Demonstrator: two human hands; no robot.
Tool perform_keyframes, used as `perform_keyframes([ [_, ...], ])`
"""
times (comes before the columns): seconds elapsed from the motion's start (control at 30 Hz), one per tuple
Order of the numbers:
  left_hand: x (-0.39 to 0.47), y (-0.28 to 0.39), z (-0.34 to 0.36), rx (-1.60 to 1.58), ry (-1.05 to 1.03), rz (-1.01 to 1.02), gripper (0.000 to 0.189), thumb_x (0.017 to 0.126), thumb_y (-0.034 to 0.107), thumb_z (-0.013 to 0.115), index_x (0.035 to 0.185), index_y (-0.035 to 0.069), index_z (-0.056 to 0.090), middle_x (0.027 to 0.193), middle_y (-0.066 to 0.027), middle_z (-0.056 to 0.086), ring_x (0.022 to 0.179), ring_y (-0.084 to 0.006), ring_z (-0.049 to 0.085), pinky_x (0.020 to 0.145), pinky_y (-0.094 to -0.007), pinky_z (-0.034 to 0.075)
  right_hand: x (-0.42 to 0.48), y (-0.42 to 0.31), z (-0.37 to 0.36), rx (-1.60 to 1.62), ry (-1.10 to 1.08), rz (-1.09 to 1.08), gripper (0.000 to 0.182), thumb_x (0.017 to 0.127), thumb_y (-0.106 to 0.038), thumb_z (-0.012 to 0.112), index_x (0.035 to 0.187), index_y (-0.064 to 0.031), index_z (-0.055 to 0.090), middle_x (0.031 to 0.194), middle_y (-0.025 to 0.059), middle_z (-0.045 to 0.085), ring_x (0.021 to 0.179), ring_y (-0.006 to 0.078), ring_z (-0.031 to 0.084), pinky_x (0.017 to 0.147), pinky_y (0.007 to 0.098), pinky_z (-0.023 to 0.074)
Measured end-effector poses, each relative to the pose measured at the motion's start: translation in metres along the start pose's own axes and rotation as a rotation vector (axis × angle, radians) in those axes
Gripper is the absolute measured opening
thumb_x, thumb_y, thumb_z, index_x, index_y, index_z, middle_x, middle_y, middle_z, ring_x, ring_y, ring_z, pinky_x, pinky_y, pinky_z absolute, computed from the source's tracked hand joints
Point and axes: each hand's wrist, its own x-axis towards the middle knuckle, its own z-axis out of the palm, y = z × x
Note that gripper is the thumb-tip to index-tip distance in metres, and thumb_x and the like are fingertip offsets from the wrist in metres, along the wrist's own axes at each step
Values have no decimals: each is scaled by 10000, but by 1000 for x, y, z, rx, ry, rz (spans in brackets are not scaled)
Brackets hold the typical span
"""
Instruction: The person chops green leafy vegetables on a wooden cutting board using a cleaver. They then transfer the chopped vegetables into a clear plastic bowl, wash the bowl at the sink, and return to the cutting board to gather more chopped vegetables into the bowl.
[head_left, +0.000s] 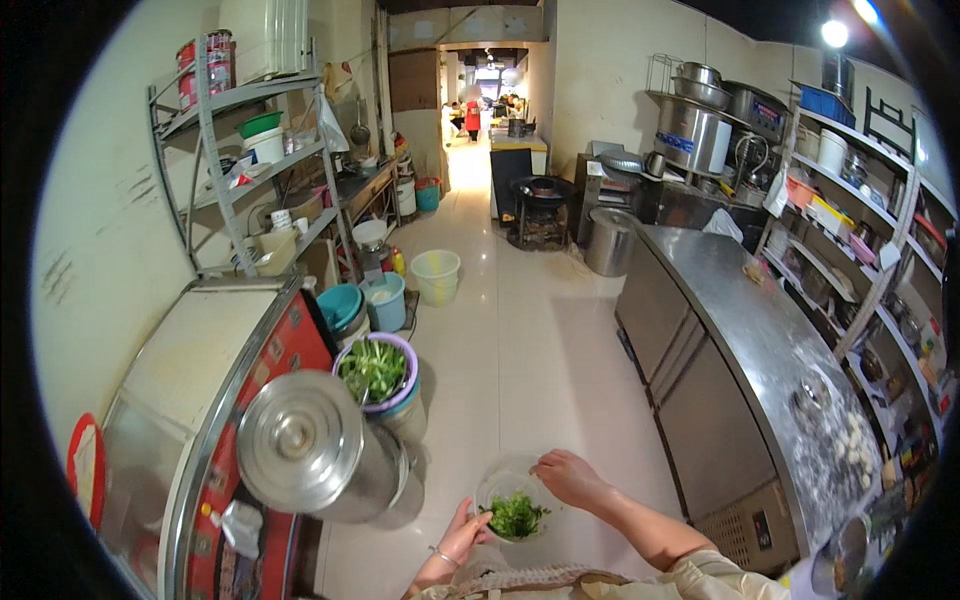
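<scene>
Between my two hands I carry a clear bowl (555, 519) low in front of my body. Chopped leafy greens (516, 514) lie in its bottom. My left hand (463, 531), with a bangle at the wrist, grips the near left side of the rim, thumb uppermost. On the far right side of the rim my right hand (568, 475) has its fingers curled over the edge. The undersides of both hands are hidden. A tiled floor (525, 360) stretches ahead beneath the bowl.
Left stand a lidded steel pot (300, 442), a purple basin of leafy vegetables (411, 382) and buckets (435, 277). A steel counter (720, 300) with floury dough pieces (851, 446) runs along the right. Shelving racks line both walls. A person in red (472, 116) is far down the passage.
</scene>
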Motion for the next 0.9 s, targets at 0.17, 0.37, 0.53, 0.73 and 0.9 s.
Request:
perform_keyframes([
  [0.17, 154, 99, -9, -58, -114, -62, 689, 816, 208, 569, 1330, 79, 128, 1032, -82, 513, 789, -140, 546, 680, -292, 466, 101, 124, -3, 30, 29, 114, 294, 693, -5, 494, 962, -63, 598, 937, 112, 572, 918, 263, 505, 795, 347, 420],
  [0.37, 340, 233, 41, 140, -305, -169, 469, 855, 242, 501, 1257, 86, 318, 1108, -54, 502, 916, -144, 526, 790, -325, 440, 174, 276, -44, 71, -73, 340, 361, 756, 14, 427, 1043, -136, 588, 1091, 130, 522, 1020, 284, 466, 851, 360, 399],
  [0.53, 536, 281, 64, 222, -447, -190, 374, 862, 362, 455, 1142, 114, 447, 1075, -19, 531, 902, -118, 521, 787, -299, 428, 242, 435, -38, 342, -26, 344, 293, 717, -63, 568, 1007, -95, 591, 1076, 174, 521, 1008, 328, 479, 850, 380, 401],
  [0.73, 713, 389, 96, 106, -365, -180, 468, 887, 405, 371, 1217, 74, 388, 1198, -54, 463, 1036, -142, 480, 852, -328, 410, 382, 616, -58, 303, -216, 191, 327, 685, -223, 669, 965, -76, 585, 1183, 197, 453, 1122, 349, 392, 900, 386, 367],
  [0.9, 805, 465, 70, -271, -191, 18, 506, 861, 423, 424, 1165, 18, 405, 1120, -106, 480, 1003, -207, 482, 853, -359, 412, 528, 730, -43, 306, -323, 48, 297, 687, -248, 667, 930, -99, 581, 1167, 188, 461, 1098, 336, 414, 893, 387, 373],
])
